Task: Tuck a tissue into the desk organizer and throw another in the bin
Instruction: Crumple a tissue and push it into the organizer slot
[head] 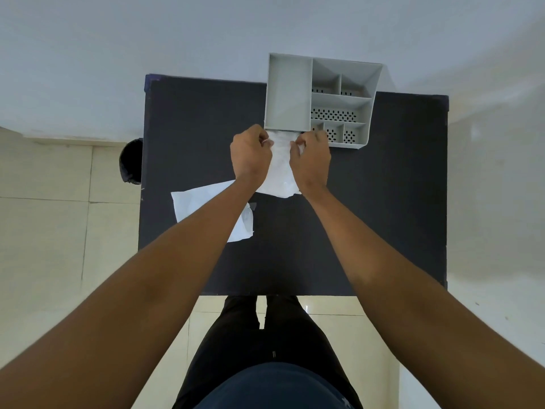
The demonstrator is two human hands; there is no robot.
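Both hands out over dark table (383,202), at near edge of grey desk organizer (318,98). Left hand (250,156) and right hand (311,160) each pinching top edge of one white tissue (278,172), fingers curled closed on it, one hand per side. Tissue held just in front of organizer's big left compartment, top edge touching or almost touching its near wall; cannot tell whether any of it is inside. Lower part of tissue hanging down between wrists, bottom edge resting on or near tabletop. Second tissue (203,202) lying flat on table, nearer and to left, partly hidden under left forearm, well apart from organizer. Organizer at far edge of table, smaller perforated compartments on its right side. Dark bin (131,162) on floor beside table's left edge, only partly visible.
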